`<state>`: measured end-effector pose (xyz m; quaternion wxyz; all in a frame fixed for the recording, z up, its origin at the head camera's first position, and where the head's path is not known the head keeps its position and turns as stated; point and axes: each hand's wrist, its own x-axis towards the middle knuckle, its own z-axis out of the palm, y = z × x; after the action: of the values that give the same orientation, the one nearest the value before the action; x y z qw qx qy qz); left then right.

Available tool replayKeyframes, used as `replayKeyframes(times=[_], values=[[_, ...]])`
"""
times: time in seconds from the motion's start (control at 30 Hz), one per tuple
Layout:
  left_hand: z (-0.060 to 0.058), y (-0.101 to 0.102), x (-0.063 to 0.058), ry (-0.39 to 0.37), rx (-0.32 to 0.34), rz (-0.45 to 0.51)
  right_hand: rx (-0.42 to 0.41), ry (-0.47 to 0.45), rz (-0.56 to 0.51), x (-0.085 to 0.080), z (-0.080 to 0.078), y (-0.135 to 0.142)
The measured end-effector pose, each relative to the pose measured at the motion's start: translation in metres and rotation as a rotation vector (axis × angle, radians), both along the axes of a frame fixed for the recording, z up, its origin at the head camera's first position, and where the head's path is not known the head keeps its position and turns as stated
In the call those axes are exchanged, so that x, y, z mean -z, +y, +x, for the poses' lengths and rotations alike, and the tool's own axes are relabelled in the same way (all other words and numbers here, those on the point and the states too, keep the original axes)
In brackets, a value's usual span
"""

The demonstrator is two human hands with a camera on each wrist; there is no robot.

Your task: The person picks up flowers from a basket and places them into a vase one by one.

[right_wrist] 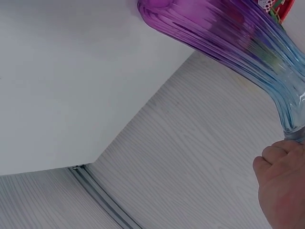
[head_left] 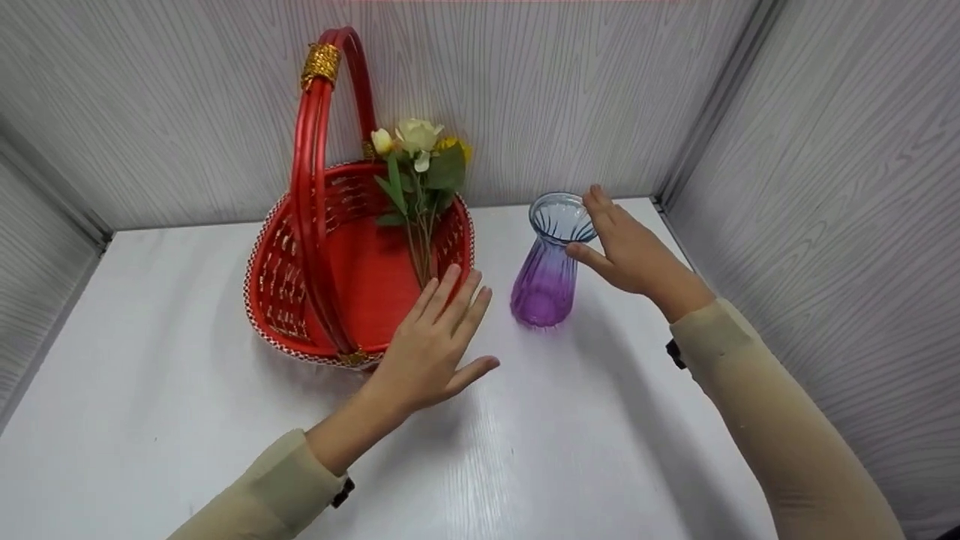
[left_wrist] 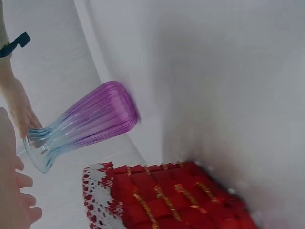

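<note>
A glass vase [head_left: 544, 289], clear blue at its flared top and purple at its base, stands upright on the white table. Beside its rim is my right hand [head_left: 634, 251], fingers straight and thumb held apart, in front of the neck; the right wrist view shows that hand [right_wrist: 286, 176] close against the rim. My left hand [head_left: 427, 352] is spread flat over the near right edge of a red woven basket [head_left: 283, 292] and holds nothing. Inside the basket, a bunch of flowers [head_left: 418, 139] with white and yellow blooms leans on the right wall, its lower stem ends hidden by my left fingers.
The basket's tall red handle [head_left: 307, 172] arches over it, with a gold wrap near the top. Pale wood-grain panels [head_left: 525, 97] enclose the table [head_left: 150, 375] at the back and both sides. The right panel runs close to my right forearm.
</note>
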<state>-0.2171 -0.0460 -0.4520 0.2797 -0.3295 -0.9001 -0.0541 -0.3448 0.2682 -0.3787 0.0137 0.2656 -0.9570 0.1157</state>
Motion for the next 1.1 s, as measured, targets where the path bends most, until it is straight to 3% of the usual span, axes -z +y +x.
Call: replayKeyframes(times=[0.13,0.27,0.6,0.83,0.93,1.1], values=[[0.021,-0.012,0.009,0.027,0.062,0.060,-0.006,0.005,-0.004,0.002,-0.001,0.000],[0.035,-0.021,0.017,0.102,0.116,0.128,-0.008,0.006,-0.007,0.004,-0.001,0.001],[0.052,-0.056,0.015,0.312,0.051,0.249,-0.003,-0.004,-0.012,0.003,-0.001,-0.002],[0.054,-0.086,0.008,0.482,0.027,0.382,-0.012,-0.017,-0.029,0.002,0.000,-0.004],[0.051,-0.097,0.008,0.538,-0.011,0.426,-0.010,-0.013,-0.034,0.003,0.000,-0.004],[0.047,-0.113,0.011,0.522,-0.087,0.489,-0.011,-0.002,-0.034,0.004,-0.001,-0.002]])
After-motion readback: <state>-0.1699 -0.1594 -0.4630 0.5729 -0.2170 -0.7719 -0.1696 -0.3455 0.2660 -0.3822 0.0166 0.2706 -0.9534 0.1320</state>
